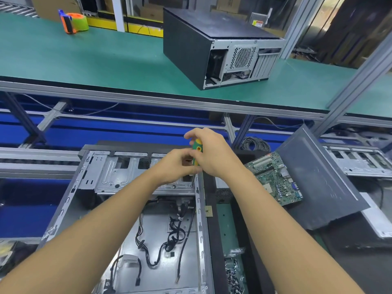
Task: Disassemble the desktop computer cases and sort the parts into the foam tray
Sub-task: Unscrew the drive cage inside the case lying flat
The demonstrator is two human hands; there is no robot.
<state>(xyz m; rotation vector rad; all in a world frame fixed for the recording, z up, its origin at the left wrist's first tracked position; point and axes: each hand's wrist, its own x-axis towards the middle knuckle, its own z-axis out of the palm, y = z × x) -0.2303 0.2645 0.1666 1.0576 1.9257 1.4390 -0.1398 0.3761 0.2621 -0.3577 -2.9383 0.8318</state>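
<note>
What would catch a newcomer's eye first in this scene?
Dead centre, the right hand and left hand meet on a green-and-yellow screwdriver pointing down into the open computer case at the bottom. Right of it lies a bare green circuit board, and on the green belt above sits a second case, its dark cover on.

My right hand and left hand cover most of the screwdriver; the open case is cut off at the near edge.
</note>
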